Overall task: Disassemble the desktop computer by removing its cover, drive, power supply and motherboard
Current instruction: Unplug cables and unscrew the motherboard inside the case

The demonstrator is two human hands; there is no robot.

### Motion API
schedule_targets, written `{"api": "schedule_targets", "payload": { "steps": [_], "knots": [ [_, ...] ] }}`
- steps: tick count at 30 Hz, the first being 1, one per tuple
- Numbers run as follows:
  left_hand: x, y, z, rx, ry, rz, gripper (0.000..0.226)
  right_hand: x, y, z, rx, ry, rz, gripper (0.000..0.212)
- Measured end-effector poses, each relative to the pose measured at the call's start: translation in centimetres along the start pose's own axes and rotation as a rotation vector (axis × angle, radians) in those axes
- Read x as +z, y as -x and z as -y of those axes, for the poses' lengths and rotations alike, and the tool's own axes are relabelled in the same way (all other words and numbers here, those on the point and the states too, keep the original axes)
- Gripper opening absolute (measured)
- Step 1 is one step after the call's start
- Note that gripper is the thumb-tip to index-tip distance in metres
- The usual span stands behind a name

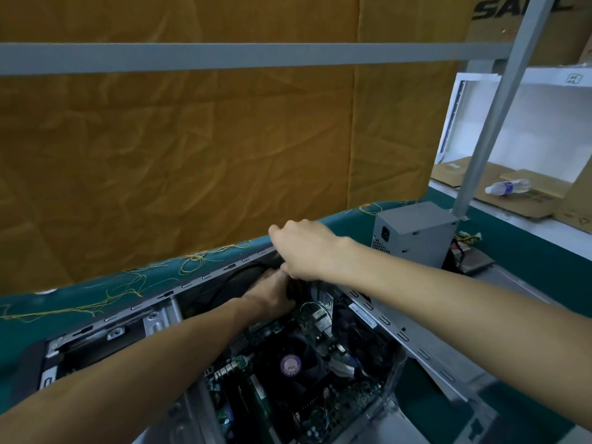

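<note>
The open desktop case [205,278] lies on its side on the green table, cover off. Inside it sits the motherboard [256,392] with a black CPU fan [290,363] bearing a purple sticker. My left hand [267,294] reaches deep into the case's far corner, fingers against a dark part there. My right hand [306,251] sits at the case's far upper rim, fingers curled down over the edge; what they grip is hidden. The grey power supply [413,233] stands outside the case at the right, its cables [466,238] trailing behind.
An orange cloth hangs behind the green table [96,296], with loose yellow threads along the edge. A grey metal frame post [490,129] rises at the right. Beyond it lie cardboard pieces and a plastic bottle [506,187]. A flat dark object [477,262] lies beside the power supply.
</note>
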State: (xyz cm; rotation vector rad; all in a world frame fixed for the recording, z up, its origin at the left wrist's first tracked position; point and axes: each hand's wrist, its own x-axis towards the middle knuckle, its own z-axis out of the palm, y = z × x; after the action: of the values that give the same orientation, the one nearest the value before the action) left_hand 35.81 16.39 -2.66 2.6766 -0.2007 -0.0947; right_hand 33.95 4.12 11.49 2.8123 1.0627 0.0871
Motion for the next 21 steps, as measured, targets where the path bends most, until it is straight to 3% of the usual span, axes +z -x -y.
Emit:
{"api": "schedule_targets", "payload": {
  "steps": [6, 9, 13, 17, 21],
  "knots": [
    [0.4, -0.1, -0.1, 0.034, 0.016, -0.041, 0.049, -0.6, 0.5, -0.5, -0.020, -0.110, -0.133, 0.024],
    [0.6, 0.0, -0.3, 0.012, 0.029, -0.082, 0.027, -1.7, 1.1, -1.9, 0.022, -0.194, -0.173, 0.020],
    [1.0, -0.1, -0.3, -0.015, 0.017, -0.119, 0.015, -1.9, 2.6, -5.1, 0.131, -0.381, -0.234, 0.024],
    [1.3, -0.2, -0.1, -0.026, -0.035, -0.125, 0.014, -1.0, 4.1, -8.4, 0.358, -0.731, -0.453, 0.023],
    [1.4, -0.2, 0.2, 0.052, -0.135, -0.159, 0.017, 1.5, 4.9, -10.1, 0.613, -1.336, -0.604, 0.028]
  ]
}}
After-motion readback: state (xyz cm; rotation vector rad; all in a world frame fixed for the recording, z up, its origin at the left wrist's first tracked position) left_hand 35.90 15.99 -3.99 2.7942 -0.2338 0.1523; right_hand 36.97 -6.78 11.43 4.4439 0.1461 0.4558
